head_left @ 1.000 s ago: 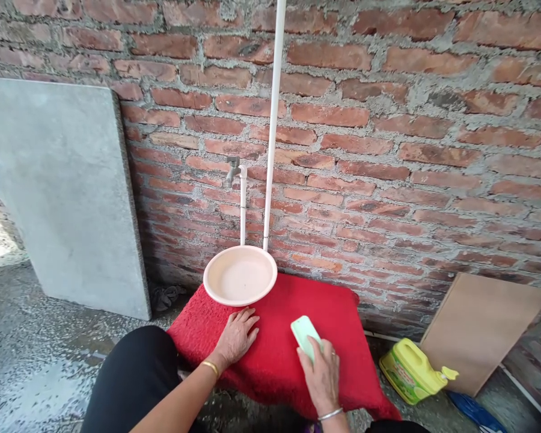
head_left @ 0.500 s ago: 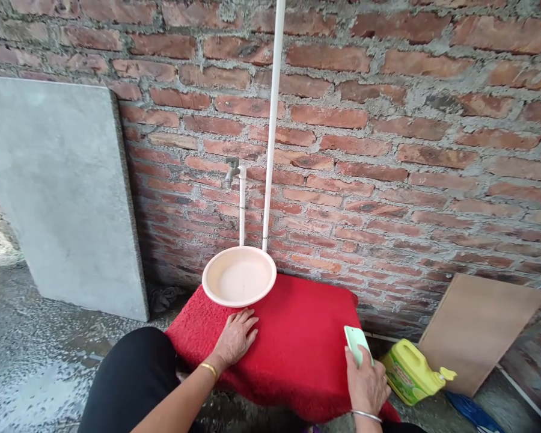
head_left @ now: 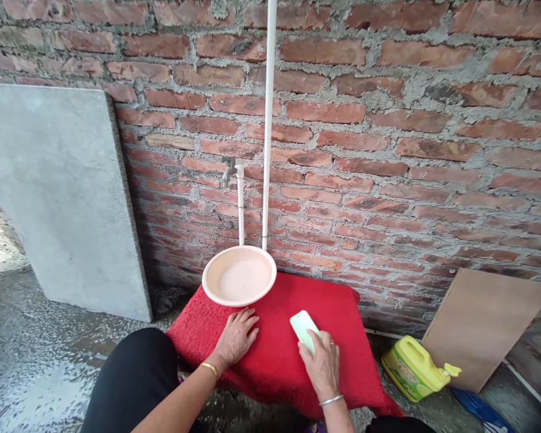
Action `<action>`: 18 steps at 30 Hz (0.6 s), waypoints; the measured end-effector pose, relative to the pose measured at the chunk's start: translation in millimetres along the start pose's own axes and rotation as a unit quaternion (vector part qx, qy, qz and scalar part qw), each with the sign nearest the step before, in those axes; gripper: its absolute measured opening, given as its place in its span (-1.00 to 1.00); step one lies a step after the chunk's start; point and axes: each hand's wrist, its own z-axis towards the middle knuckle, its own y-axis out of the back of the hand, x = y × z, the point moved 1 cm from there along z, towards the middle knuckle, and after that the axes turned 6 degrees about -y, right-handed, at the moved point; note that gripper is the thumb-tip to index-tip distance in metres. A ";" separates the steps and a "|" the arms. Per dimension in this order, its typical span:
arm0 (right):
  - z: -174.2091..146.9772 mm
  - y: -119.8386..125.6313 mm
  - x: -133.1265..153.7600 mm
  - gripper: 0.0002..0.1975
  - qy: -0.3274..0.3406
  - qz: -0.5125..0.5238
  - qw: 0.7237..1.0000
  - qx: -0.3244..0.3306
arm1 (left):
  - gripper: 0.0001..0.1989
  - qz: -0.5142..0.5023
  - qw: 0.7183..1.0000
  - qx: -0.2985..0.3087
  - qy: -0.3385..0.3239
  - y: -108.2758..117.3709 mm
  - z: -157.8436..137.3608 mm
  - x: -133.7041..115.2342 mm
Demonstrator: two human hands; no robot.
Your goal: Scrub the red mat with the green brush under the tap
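My right hand (head_left: 321,364) grips a flat, oblong, pale green scrub brush (head_left: 303,323) by its near end, against the red cloth (head_left: 282,370). Any bristles underneath are hidden. Toward the left side of the cloth my left hand (head_left: 237,335) lies palm down, fingers spread, holding nothing. Just beyond its fingertips stands a pale pink basin (head_left: 241,276) on the far left of the cloth. The cloth covers a low support and hangs over its near edge.
Behind the basin a grey tap (head_left: 228,171) tops a short white pipe, beside a tall white pipe (head_left: 268,132) on the brick wall. A grey slab (head_left: 63,192) leans at left. To the right are a yellow jug (head_left: 415,367), a brown board (head_left: 482,325) and something blue (head_left: 478,409).
My right hand has moved left with the scrub brush, from the cloth's right edge toward its middle. My left hand has stayed in place.
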 end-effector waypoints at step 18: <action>-17.1 -8.3 9.4 -0.70 0.111 0.078 0.990 -0.031 | -0.65 -0.006 1.000 0.008 0.002 3.2 1.2 -2.1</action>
